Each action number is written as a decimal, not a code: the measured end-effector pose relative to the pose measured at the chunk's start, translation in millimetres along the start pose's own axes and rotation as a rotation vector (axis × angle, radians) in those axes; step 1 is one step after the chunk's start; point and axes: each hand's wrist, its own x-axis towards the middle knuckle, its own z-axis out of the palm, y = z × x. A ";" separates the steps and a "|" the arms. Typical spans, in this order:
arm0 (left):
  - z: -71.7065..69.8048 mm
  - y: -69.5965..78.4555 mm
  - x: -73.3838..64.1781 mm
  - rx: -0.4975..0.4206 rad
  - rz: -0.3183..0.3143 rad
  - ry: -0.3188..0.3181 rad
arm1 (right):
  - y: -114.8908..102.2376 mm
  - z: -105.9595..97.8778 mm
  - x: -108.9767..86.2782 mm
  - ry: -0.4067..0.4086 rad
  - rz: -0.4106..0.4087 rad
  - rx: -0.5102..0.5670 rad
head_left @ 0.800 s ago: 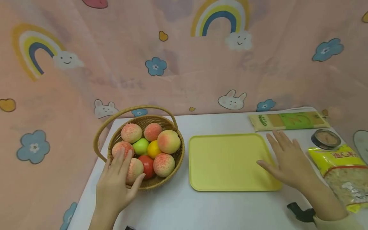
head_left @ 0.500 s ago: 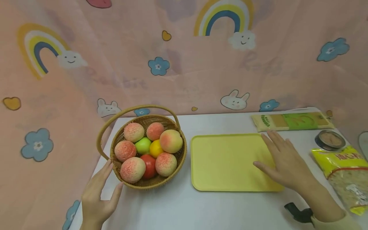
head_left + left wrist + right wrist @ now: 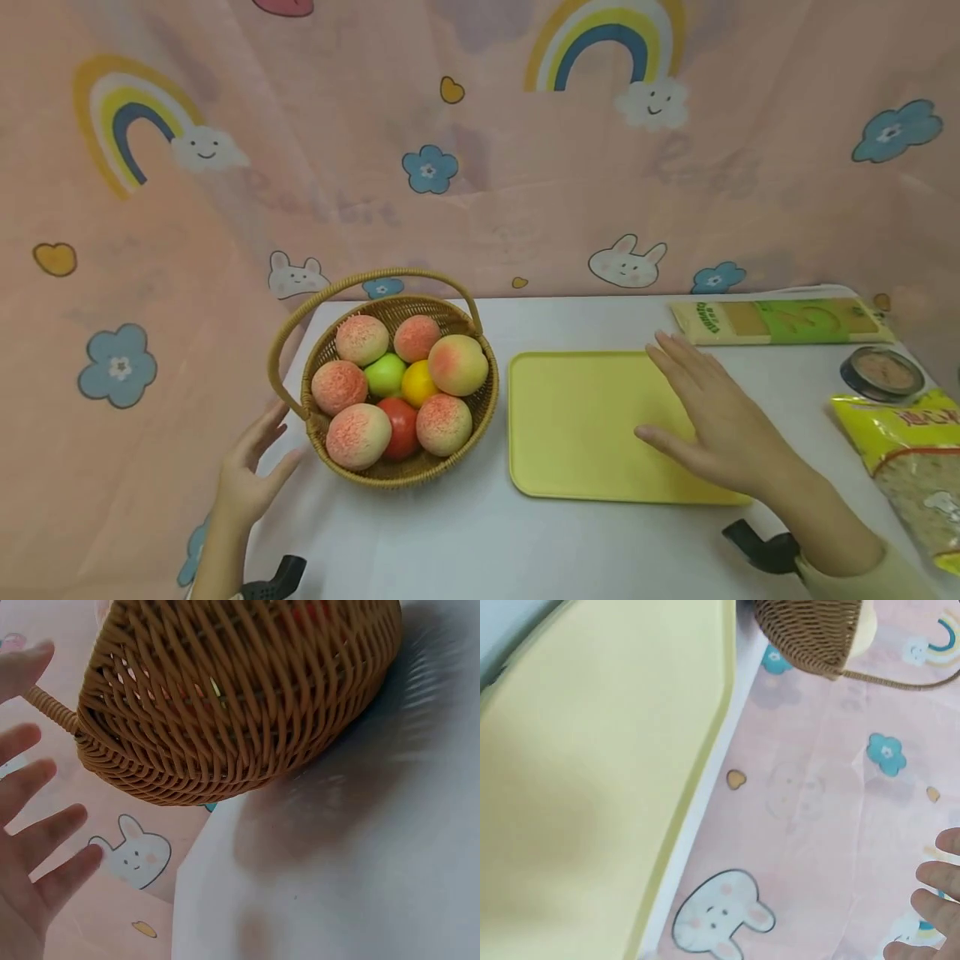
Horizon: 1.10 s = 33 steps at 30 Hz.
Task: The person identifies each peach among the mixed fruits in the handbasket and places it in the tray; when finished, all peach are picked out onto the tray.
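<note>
A wicker basket (image 3: 397,479) with a tall arched handle stands at the left of the table, filled with several peaches (image 3: 358,436), a green fruit (image 3: 386,375), a yellow fruit (image 3: 420,383) and a red fruit (image 3: 400,428). My left hand (image 3: 251,471) is beside the basket's left side, fingers extended and apart, holding nothing. In the left wrist view, those fingers (image 3: 52,832) are spread near the basket's handle base. Over the right part of a yellow tray (image 3: 577,425) my right hand (image 3: 712,421) hovers, palm turned leftward, fingers straight, also holding nothing.
Behind the tray, at the back right, lies a long flat green and beige packet (image 3: 780,322). A round tin (image 3: 882,373) and a yellow plastic bag (image 3: 918,467) sit at the right edge. A patterned pink cloth (image 3: 495,167) hangs behind the white table (image 3: 450,542).
My left hand has moved from above the basket's fruit to the left, outside its rim. The right hand has shifted slightly left over the tray. The head view has turned a little left.
</note>
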 end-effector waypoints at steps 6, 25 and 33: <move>1.1 -16.6 8.0 -0.035 -0.027 -0.121 | -14.6 0.2 15.4 -0.004 -0.058 0.015; 2.6 -22.6 10.0 -0.179 -0.097 -0.188 | -80.4 19.8 104.1 -0.237 -0.255 0.391; 6.5 -24.3 7.7 -0.279 -0.083 -0.170 | -113.4 36.9 155.8 -0.332 -0.291 0.540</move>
